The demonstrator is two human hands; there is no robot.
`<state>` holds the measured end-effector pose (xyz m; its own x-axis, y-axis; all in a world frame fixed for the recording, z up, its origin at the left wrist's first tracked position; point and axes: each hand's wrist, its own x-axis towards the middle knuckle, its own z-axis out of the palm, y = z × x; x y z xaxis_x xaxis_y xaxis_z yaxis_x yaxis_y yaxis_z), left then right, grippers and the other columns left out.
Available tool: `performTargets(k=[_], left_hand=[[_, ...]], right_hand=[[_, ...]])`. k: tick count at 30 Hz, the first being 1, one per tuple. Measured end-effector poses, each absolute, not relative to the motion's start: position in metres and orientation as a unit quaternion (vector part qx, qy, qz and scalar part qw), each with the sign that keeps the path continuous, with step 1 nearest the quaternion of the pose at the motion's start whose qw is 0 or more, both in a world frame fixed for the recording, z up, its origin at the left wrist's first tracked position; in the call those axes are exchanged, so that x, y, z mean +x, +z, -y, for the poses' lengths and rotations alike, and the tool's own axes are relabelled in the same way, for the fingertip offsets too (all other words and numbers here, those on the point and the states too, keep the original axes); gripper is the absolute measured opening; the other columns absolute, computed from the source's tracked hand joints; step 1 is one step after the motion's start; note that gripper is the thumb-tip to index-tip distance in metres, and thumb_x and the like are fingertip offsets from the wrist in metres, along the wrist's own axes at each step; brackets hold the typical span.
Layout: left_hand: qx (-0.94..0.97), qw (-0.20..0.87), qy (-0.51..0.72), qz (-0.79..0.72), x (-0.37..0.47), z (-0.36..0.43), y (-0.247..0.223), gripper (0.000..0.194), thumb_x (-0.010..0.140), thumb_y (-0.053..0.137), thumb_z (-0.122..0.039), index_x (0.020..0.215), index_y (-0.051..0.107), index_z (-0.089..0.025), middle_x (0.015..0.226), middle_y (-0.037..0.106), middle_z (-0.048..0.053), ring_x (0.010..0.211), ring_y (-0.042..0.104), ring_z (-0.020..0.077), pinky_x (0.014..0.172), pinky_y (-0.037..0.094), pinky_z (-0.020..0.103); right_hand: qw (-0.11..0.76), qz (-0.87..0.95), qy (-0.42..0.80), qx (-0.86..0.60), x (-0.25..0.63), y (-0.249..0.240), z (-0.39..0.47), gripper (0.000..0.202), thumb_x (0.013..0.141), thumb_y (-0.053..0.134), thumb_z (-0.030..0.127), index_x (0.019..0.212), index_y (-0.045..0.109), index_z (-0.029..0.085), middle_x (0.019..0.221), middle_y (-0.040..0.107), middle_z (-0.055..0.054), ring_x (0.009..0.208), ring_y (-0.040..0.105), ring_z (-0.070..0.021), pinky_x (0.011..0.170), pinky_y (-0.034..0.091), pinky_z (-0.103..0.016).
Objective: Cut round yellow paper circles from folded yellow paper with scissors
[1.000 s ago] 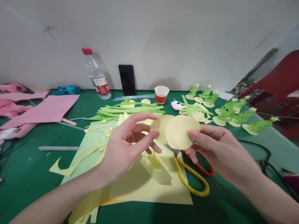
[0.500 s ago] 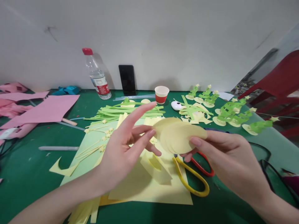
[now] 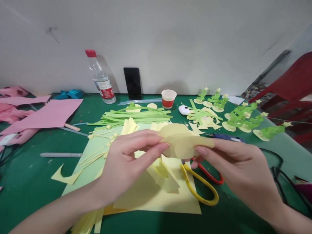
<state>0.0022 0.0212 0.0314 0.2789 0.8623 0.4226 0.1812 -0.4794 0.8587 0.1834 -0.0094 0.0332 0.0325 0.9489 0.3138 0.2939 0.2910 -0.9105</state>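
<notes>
Head view, hands: I see my left hand [image 3: 124, 165] and right hand [image 3: 243, 165] both nearly closed, thumb against fingers, each pinching one side of the pale yellow paper discs [image 3: 176, 143].
Paper discs: they are raised above the bench [image 3: 29, 185], between the two hands, overlapping and fanned. I judge that holding by the edges leaves their round faces uncovered and lets them slide apart; how many there are, I cannot tell.
Scissors: the yellow and red handles [image 3: 213, 202] lie under and beside the right hand, partly over the yellow sheet [image 3: 148, 200]. I think they are near for easy reach, but they could catch the right fingers when lowered.
Folded paper: this piece with a round opening [image 3: 172, 185] lies on the sheet, below the discs.
Glue gun: the blue tool [image 3: 226, 137] is behind the right hand, partly hidden. The black cable [image 3: 282, 160] runs close to this hand and might snag the wrist.
Far side: green strips [image 3: 136, 117], a paper cup [image 3: 168, 100] and star-topped green pieces [image 3: 240, 117], probably set back to leave working room.
</notes>
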Motion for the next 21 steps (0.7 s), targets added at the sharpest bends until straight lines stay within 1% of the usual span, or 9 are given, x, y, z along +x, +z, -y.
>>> performTargets(k=[3,6,9,11,13,15,17,19,21], left_hand=[[0.663,0.428,0.484,-0.378,0.002,-0.024,0.031,0.018,0.072,0.062,-0.009,0.057,0.067,-0.019,0.057,0.063,-0.006,0.051,0.056,0.0068,0.049,0.047,0.012],[0.616,0.488,0.489,-0.379,0.004,-0.025,0.031,0.016,0.069,0.064,-0.010,0.056,0.067,-0.019,0.057,0.062,-0.006,0.047,0.056,0.0058,0.045,0.048,0.011],[0.623,0.483,0.479,-0.386,0.006,-0.021,0.030,0.012,0.068,0.066,-0.012,0.057,0.066,-0.018,0.058,0.063,-0.005,0.046,0.056,0.0068,0.044,0.048,0.012],[0.643,0.466,0.469,-0.386,0.008,-0.018,0.029,0.011,0.069,0.065,-0.013,0.059,0.065,-0.018,0.060,0.064,-0.004,0.047,0.057,0.0076,0.045,0.048,0.013],[0.656,0.462,0.459,-0.382,0.008,-0.016,0.027,0.005,0.071,0.064,-0.014,0.070,0.065,-0.019,0.063,0.064,-0.004,0.049,0.058,0.0079,0.047,0.048,0.013],[0.656,0.474,0.455,-0.372,0.008,-0.015,0.023,0.020,0.076,0.061,-0.016,0.094,0.061,-0.025,0.065,0.064,-0.006,0.052,0.058,0.0080,0.050,0.049,0.013],[0.663,0.480,0.456,-0.351,0.007,-0.015,0.018,0.038,0.080,0.057,-0.018,0.114,0.048,-0.033,0.070,0.063,-0.007,0.061,0.059,0.0089,0.057,0.051,0.015],[0.684,0.470,0.452,-0.325,0.008,-0.014,0.012,0.052,0.079,0.059,-0.021,0.123,0.038,-0.039,0.087,0.062,-0.005,0.080,0.059,0.0119,0.070,0.051,0.020],[0.712,0.460,0.436,-0.302,0.010,-0.013,0.007,0.061,0.073,0.066,-0.025,0.124,0.036,-0.039,0.111,0.053,-0.001,0.100,0.053,0.0183,0.083,0.048,0.029]], right_hand=[[0.559,0.569,0.342,-0.496,0.187,0.028,0.010,0.013,0.075,0.062,0.018,0.071,0.070,0.028,0.049,0.066,0.007,0.045,0.061,-0.0067,0.047,0.050,-0.009],[0.545,0.560,0.395,-0.482,0.187,0.027,0.010,0.009,0.076,0.063,0.021,0.070,0.068,0.026,0.055,0.064,0.006,0.046,0.061,-0.0058,0.048,0.051,-0.009],[0.516,0.549,0.457,-0.473,0.184,0.028,0.007,0.004,0.074,0.063,0.021,0.074,0.067,0.022,0.061,0.062,0.004,0.043,0.058,-0.0059,0.044,0.050,-0.013],[0.497,0.525,0.512,-0.464,0.182,0.027,0.005,0.006,0.074,0.063,0.023,0.077,0.066,0.019,0.060,0.060,0.003,0.042,0.054,-0.0056,0.042,0.048,-0.013],[0.472,0.489,0.577,-0.453,0.181,0.025,0.002,0.008,0.072,0.066,0.023,0.078,0.064,0.017,0.055,0.058,0.004,0.041,0.050,-0.0037,0.039,0.044,-0.010],[0.456,0.448,0.628,-0.444,0.180,0.022,0.000,0.010,0.069,0.070,0.021,0.075,0.063,0.017,0.051,0.055,0.006,0.041,0.046,-0.0016,0.038,0.040,-0.007],[0.450,0.412,0.663,-0.433,0.179,0.020,-0.001,0.013,0.067,0.072,0.022,0.072,0.061,0.016,0.049,0.052,0.007,0.040,0.044,-0.0006,0.038,0.037,-0.006],[0.443,0.387,0.699,-0.408,0.177,0.018,0.000,0.018,0.069,0.071,0.027,0.072,0.059,0.015,0.050,0.052,0.007,0.039,0.043,-0.0005,0.037,0.036,-0.007],[0.413,0.364,0.748,-0.369,0.174,0.017,0.002,0.022,0.071,0.068,0.033,0.078,0.056,0.015,0.055,0.052,0.006,0.038,0.042,-0.0006,0.035,0.034,-0.008]])
